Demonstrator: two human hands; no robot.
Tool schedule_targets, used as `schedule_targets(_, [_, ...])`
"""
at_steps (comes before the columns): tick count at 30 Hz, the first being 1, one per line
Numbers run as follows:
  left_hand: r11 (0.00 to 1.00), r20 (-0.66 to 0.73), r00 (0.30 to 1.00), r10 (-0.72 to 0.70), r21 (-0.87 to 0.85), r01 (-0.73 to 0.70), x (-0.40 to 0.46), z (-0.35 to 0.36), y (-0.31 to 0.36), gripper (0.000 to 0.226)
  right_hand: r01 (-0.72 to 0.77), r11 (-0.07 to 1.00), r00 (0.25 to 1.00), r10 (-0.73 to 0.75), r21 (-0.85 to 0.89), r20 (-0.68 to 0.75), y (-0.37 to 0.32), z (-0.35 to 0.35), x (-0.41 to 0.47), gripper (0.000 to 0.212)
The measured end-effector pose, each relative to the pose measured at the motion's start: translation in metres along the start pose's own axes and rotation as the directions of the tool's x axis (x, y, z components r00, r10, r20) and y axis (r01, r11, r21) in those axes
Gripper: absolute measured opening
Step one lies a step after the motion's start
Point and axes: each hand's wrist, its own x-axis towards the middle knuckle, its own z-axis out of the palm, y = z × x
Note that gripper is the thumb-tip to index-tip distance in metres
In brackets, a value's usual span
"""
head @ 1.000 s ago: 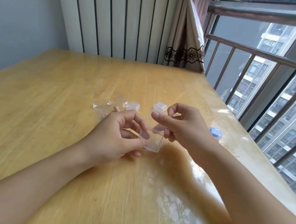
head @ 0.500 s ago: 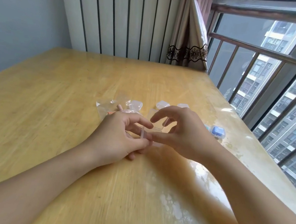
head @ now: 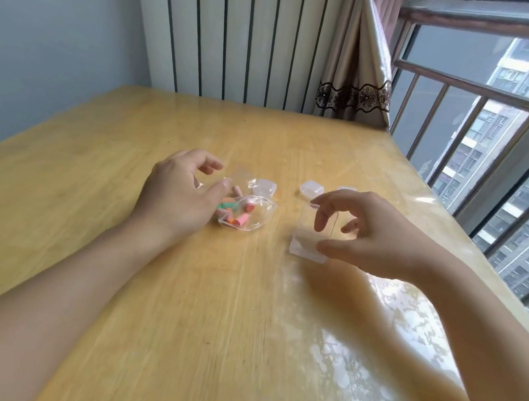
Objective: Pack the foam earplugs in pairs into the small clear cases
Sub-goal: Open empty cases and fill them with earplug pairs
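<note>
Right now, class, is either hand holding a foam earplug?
No: the left hand reaches toward the clear bag of earplugs, and the right hand hovers over an open clear case.

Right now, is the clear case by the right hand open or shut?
Open: the clear case lies unfolded flat on the table, under the right hand.

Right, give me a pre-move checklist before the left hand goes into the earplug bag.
1. Earplugs available: ok, several coloured earplugs lie in the clear bag.
2. Left hand free: ok, fingers loosely curled, holding nothing, beside the bag.
3. Bag mouth open: cannot tell, the plastic is crumpled.
4. Open case ready: ok, it stands on the table, lid up.
5. Right hand steadying the case: cannot tell, thumb near its base, contact blurred.
6. Spare cases at hand: ok, closed cases sit behind.
</note>
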Motion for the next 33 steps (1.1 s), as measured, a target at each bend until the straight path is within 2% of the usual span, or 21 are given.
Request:
schedule_targets(3, [0.994, 0.111, 0.993, -0.026, 0.108, 0.013, 0.007, 0.01, -0.015, 0.037, 0.087, 0.994, 0.985, -0.077, 0.062, -0.153, -0.006, 0.003, 0.002, 0.016])
schedule_targets(5, [0.992, 0.177, 0.984, -0.035, 0.123, 0.013, 0.01, 0.015, -0.019, 0.043, 0.171, 0.985, 0.94, -0.165, -0.007, -0.297, -0.013, 0.013, 0.002, 0.014])
schedule_targets(6, [0.994, 0.21, 0.977, -0.039, 0.111, 0.016, 0.012, 0.018, -0.019, 0.045, 0.201, 0.977, 0.923, -0.211, -0.065, -0.322, -0.017, 0.021, 0.002, 0.013])
schedule_targets(9, [0.992, 0.321, 0.942, -0.101, 0.107, 0.07, 0.018, 0.023, -0.022, 0.052, 0.237, 0.942, 0.921, -0.295, -0.235, -0.254, -0.029, 0.051, 0.007, 0.019])
schedule_targets(12, [0.987, 0.349, 0.932, -0.099, 0.154, 0.047, 0.021, 0.026, -0.025, 0.055, 0.22, 0.914, 0.923, -0.308, -0.34, -0.232, -0.037, 0.066, 0.015, 0.024])
schedule_targets(13, [0.991, 0.345, 0.935, -0.083, 0.132, 0.039, 0.022, 0.026, -0.025, 0.054, 0.201, 0.91, 0.932, -0.291, -0.361, -0.215, -0.039, 0.068, 0.018, 0.024])
schedule_targets(15, [0.993, 0.353, 0.93, -0.108, -0.009, 0.119, 0.022, 0.024, -0.023, 0.05, 0.154, 0.912, 0.953, -0.238, -0.381, -0.186, -0.043, 0.072, 0.023, 0.025])
schedule_targets(17, [0.955, 0.405, 0.903, -0.144, -0.183, 0.234, 0.022, 0.021, -0.018, 0.037, 0.108, 0.918, 0.965, -0.189, -0.382, -0.181, -0.044, 0.075, 0.025, 0.024])
schedule_targets(19, [0.921, 0.436, 0.891, -0.129, -0.281, 0.271, 0.02, 0.017, -0.016, 0.014, 0.073, 0.921, 0.972, -0.152, -0.383, -0.181, -0.044, 0.075, 0.026, 0.026])
schedule_targets(20, [0.912, 0.431, 0.895, -0.11, -0.314, 0.263, 0.019, 0.015, -0.015, 0.012, 0.062, 0.924, 0.974, -0.139, -0.378, -0.18, -0.044, 0.075, 0.026, 0.029])
schedule_targets(24, [0.872, 0.386, 0.92, -0.061, -0.427, 0.237, 0.015, 0.011, -0.008, 0.033, 0.047, 0.95, 0.973, -0.113, -0.309, -0.199, -0.044, 0.075, 0.026, 0.045])
schedule_targets(27, [0.818, 0.402, 0.912, -0.083, -0.496, 0.293, 0.016, 0.011, -0.005, 0.03, 0.053, 0.957, 0.97, -0.117, -0.287, -0.211, -0.044, 0.077, 0.026, 0.045])
schedule_targets(31, [0.835, 0.368, 0.927, -0.071, -0.487, 0.257, 0.015, 0.014, -0.007, 0.03, 0.052, 0.969, 0.968, -0.108, -0.24, -0.226, -0.045, 0.079, 0.026, 0.049])
schedule_targets(33, [0.845, 0.373, 0.926, -0.056, -0.476, 0.243, 0.013, 0.014, -0.006, 0.024, 0.055, 0.972, 0.974, -0.103, -0.23, -0.202, -0.045, 0.08, 0.026, 0.042])
